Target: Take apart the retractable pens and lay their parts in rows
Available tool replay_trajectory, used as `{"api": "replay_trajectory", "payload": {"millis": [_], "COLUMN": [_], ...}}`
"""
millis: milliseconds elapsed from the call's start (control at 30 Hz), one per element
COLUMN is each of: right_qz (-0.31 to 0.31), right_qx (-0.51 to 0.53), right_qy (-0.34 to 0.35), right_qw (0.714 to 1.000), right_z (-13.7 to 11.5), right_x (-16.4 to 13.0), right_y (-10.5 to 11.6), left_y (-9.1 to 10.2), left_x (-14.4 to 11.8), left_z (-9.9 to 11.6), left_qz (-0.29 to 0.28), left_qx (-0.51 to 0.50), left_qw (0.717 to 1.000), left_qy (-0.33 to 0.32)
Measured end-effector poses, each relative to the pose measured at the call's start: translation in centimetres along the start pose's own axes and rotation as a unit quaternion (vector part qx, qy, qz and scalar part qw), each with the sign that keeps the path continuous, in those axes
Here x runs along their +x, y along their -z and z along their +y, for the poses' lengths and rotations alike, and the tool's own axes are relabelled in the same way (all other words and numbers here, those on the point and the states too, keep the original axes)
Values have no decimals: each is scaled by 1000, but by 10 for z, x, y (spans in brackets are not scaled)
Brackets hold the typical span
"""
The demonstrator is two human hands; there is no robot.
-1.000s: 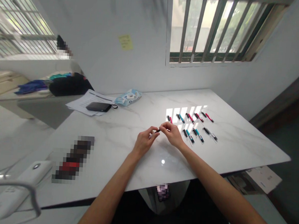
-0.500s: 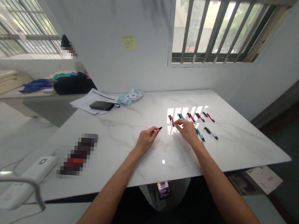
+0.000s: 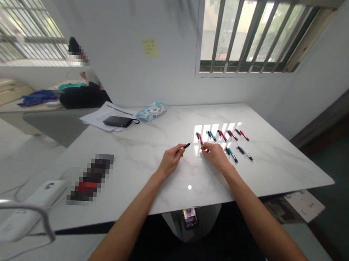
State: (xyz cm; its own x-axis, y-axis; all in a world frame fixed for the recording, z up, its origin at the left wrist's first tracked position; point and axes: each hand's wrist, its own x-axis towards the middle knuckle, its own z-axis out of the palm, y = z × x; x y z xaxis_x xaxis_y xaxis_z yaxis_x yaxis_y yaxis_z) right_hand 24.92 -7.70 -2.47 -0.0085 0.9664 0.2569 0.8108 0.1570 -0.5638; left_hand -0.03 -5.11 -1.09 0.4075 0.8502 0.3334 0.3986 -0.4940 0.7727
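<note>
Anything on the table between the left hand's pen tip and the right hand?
Head view: only bare marble lit by the window patch separates the pen in the left hand from the right hand. The nearest red pen lies just beyond that gap.

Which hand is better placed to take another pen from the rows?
Right. The right hand rests at the near row of pens, fingers on the table beside them. The left hand is farther off and already holds a black pen piece.
</note>
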Motion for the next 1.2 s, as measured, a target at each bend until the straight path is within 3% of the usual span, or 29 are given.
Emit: {"api": "replay_trajectory", "payload": {"millis": [233,333,500,600,800,1000,1200], "right_qz": [26,-23,-39,-41,-37,-14,0], "right_qx": [17,93,130,151,231,284,290], "right_qy": [49,42,12,9,44,56,87], "right_qw": [998,995,991,988,971,957,953], "right_z": [-13,-32,-65,-75,-75,-69,-68], "right_x": [-7,-9,7,27,45,31,29], "right_y": [6,7,-9,-20,-36,-39,-33], "left_y": [-2,-2,-2,0,2,0,1], "left_x": [-2,-3,-1,1,1,-3,-3], "left_z": [4,7,5,-2,-6,-1,1], "left_qz": [56,68,72,100,126,138,105], "left_qx": [18,15,15,41,102,26,-28], "left_qw": [998,997,995,991,986,990,994], "left_qy": [14,20,-67,-81,-39,-29,-4]}}
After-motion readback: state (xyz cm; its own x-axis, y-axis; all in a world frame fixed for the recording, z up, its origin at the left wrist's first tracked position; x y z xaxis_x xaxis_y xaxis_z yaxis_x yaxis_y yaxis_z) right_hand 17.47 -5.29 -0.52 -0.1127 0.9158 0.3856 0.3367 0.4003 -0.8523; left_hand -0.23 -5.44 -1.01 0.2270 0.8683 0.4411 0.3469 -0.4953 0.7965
